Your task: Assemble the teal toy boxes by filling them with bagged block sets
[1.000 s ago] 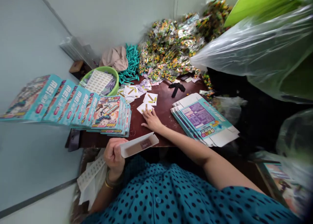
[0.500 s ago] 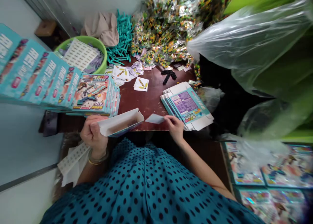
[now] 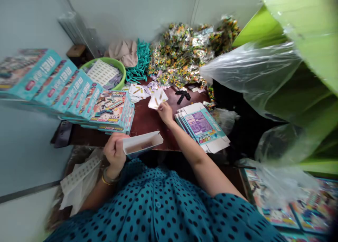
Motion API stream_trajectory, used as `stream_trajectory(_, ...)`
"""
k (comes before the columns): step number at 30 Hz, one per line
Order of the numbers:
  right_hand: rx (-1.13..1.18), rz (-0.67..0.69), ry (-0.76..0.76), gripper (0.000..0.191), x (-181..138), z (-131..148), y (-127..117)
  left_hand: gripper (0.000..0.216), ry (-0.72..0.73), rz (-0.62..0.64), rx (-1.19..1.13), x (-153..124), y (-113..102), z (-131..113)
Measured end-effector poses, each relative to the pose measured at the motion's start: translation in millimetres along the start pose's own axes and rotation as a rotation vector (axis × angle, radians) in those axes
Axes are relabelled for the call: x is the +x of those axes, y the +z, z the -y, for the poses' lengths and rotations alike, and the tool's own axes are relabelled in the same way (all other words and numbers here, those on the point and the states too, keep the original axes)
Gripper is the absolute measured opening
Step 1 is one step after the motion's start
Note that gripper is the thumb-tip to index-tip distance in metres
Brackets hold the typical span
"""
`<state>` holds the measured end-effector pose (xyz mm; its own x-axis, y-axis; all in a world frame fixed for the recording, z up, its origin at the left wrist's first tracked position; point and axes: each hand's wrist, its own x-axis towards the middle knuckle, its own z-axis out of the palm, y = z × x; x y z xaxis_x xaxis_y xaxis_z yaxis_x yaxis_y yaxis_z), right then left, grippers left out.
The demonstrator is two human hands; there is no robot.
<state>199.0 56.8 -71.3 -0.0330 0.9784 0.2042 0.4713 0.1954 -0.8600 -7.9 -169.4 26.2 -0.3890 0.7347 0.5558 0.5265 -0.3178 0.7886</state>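
My left hand [image 3: 115, 151] grips one end of a narrow teal carton [image 3: 144, 143]. The carton's white inside faces up through its open side, and the bottom of it is hard to make out. Over the table, my right hand [image 3: 166, 113] pinches the near edge of a white printed card [image 3: 154, 103], with the fingers partly hidden. That card overlaps a small stack of like cards. More printed cards [image 3: 137, 91] lie loosely just left of it. Right of my forearm is a pile of flattened teal cartons [image 3: 202, 124].
Filled teal boxes [image 3: 111, 106] are stacked at the left, beside a green basin [image 3: 121, 80]. Behind are turquoise sticks [image 3: 142, 60] and bags of coloured pieces [image 3: 182, 55]. A black piece shaped like an arrow [image 3: 182, 95] lies on the table [image 3: 144, 117]. Plastic bagging [image 3: 250, 64] hangs at right.
My right hand has moved from beside the carton, where it held a pale card, forward and left to the card stack. The left hand still holds the carton. The camera view has tilted upward.
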Motion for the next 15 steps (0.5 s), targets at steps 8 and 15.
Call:
stream_trajectory(8,0.095,-0.002,0.057,0.032,28.4,-3.6,-7.7,0.037,-0.042,0.025,0.009,1.4,8.9,10.2)
stream_trajectory(15,0.315,-0.192,-0.446,0.025,-24.9,72.8,-125.1,0.043,-0.195,0.001,-0.007,26.9,43.9,32.2)
